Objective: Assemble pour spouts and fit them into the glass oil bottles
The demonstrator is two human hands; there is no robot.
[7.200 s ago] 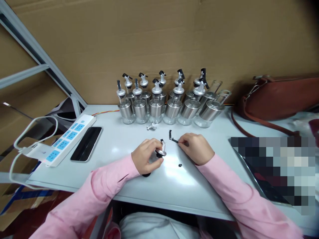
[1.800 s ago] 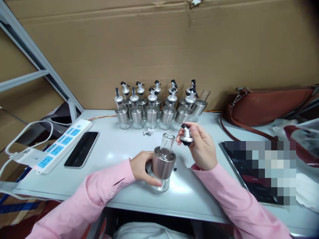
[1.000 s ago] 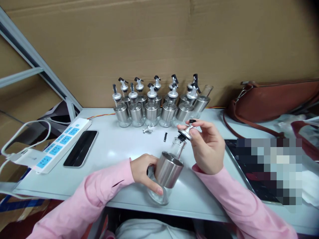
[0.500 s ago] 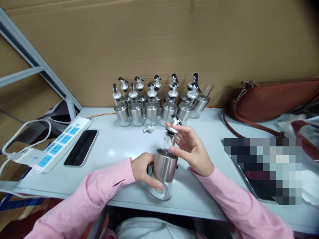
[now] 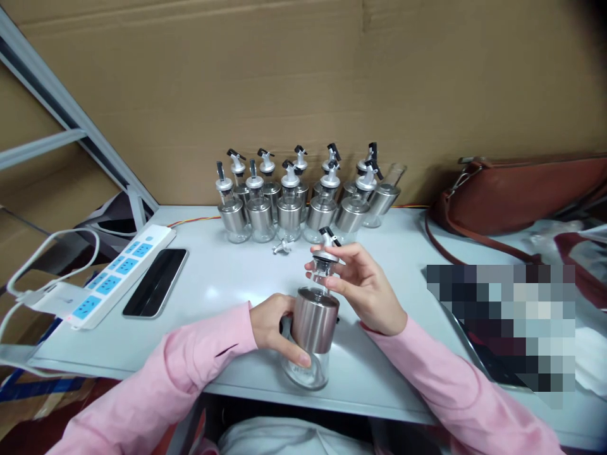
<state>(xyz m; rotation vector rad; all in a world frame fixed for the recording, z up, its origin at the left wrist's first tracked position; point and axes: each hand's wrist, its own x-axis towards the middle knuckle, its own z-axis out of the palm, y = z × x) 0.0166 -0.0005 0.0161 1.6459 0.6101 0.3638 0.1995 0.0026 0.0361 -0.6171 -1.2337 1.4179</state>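
Note:
A glass oil bottle (image 5: pixel 317 319) with a brushed-metal sleeve stands slightly tilted near the table's front edge. My left hand (image 5: pixel 277 328) wraps round its lower left side, thumb across the front. At the neck, my right hand (image 5: pixel 363 287) has its thumb and fingers closed about the silver pour spout (image 5: pixel 326 254), which has a black lever. The spout sits upright in the neck; whether it is fully seated I cannot tell. A loose silver spout piece (image 5: pixel 283 247) lies on the table beyond the bottle. Some small dark thing shows partly behind the bottle.
Several capped bottles (image 5: pixel 290 212) stand in rows at the back, beside one uncapped, leaning bottle (image 5: pixel 383 201). On the left lie a phone (image 5: pixel 155 282) and a power strip (image 5: pixel 114 278). A brown bag (image 5: pixel 516 189) and a blurred-out item (image 5: pixel 502 328) occupy the right.
The spout has come upright and lower into the bottle neck, and its lever has turned. My right fingers have shifted round it. My left hand keeps its hold on the bottle.

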